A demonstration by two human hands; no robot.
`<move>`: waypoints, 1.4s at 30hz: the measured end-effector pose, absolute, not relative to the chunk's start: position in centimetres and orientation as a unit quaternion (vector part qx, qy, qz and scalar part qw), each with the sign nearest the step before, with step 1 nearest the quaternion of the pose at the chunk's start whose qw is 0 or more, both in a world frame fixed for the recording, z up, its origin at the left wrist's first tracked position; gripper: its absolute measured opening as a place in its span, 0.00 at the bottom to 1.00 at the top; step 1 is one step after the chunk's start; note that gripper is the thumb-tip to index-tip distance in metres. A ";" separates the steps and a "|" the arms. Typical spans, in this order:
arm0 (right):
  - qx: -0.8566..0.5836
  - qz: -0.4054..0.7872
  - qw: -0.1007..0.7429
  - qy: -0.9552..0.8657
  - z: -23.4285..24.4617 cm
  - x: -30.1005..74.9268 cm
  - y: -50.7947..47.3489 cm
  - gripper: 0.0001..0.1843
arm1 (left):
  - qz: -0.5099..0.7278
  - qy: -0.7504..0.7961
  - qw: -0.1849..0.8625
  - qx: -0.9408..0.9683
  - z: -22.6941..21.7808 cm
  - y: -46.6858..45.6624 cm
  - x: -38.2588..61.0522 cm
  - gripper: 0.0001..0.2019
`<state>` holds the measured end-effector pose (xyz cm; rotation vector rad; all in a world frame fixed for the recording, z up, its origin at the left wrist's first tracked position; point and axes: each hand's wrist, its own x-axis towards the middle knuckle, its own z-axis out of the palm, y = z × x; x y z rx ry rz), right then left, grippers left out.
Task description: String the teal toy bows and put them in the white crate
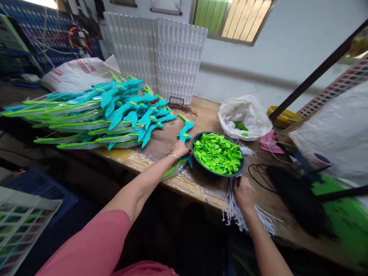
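Note:
My left hand reaches across the wooden table and closes on a teal and green toy sword lying beside a dark bowl. The bowl is heaped with small bright green plastic pieces. My right hand rests just in front of the bowl, fingers curled on a bundle of white strings that hangs over the table's near edge. A second teal sword handle lies just beyond my left hand.
A large pile of bagged teal and green toy swords covers the table's left part. White plastic trays lean against the wall. A plastic bag with green pieces, a yellow bowl, black cables and green material lie at the right.

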<state>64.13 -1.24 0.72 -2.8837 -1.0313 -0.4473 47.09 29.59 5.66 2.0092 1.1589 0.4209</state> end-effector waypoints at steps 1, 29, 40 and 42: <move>-0.931 -0.144 0.023 -0.335 0.7 64.1 -1.2 0.12 | 0.158 0.471 0.388 0.776 5.7 29.6 47.4 0.19; -0.904 -0.157 0.151 -0.369 5.5 64.8 -2.0 0.09 | 0.366 0.380 0.601 0.600 5.5 13.6 15.1 0.28; -0.816 -0.171 0.184 -0.521 8.4 63.3 8.2 0.09 | 0.340 0.277 0.731 0.523 6.1 12.9 15.0 0.22; -0.823 -0.193 0.190 -0.499 9.4 64.0 9.1 0.10 | 0.328 0.268 0.755 0.501 6.2 13.2 14.3 0.22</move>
